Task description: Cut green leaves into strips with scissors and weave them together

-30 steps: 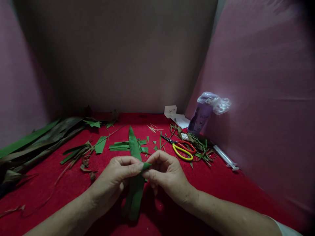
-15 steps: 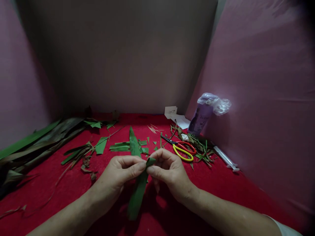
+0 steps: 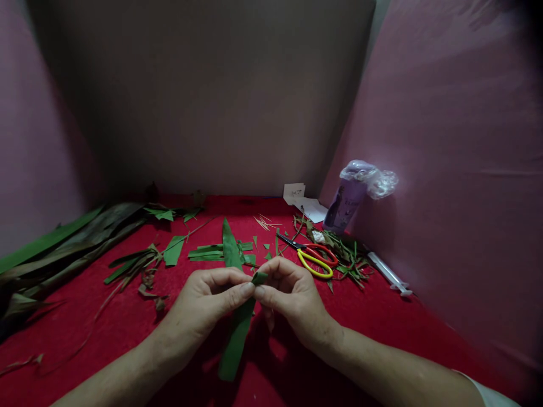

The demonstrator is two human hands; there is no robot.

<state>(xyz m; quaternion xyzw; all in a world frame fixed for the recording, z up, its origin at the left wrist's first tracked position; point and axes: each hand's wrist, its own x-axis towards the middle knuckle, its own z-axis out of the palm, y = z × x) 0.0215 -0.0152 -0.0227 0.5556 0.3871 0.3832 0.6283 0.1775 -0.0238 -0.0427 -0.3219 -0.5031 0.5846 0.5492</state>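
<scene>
A long green leaf strip (image 3: 236,342) is held at mid-height above the red cloth, one end toward me, the other pointing away. My left hand (image 3: 207,297) pinches it between thumb and forefinger. My right hand (image 3: 292,299) grips a small folded or rolled piece of leaf (image 3: 259,277) at the same spot, its thumb tip touching my left thumb. Whether this fold belongs to the long strip or is a separate piece I cannot tell. Just beyond my right hand lie scissors (image 3: 316,260) with one red and one yellow handle.
Cut leaf strips (image 3: 206,252) lie behind my hands, with thin sticks (image 3: 266,223) beyond. Long leaves (image 3: 76,243) are heaped at left. At right are plant scraps (image 3: 350,257), a clear syringe (image 3: 388,274), white paper (image 3: 311,210) and a purple plastic-topped container (image 3: 345,198) near the wall.
My left thumb has shifted slightly right and up, closer to the right thumb. The near end of the leaf strip has swung a little left. Both hands keep their hold.
</scene>
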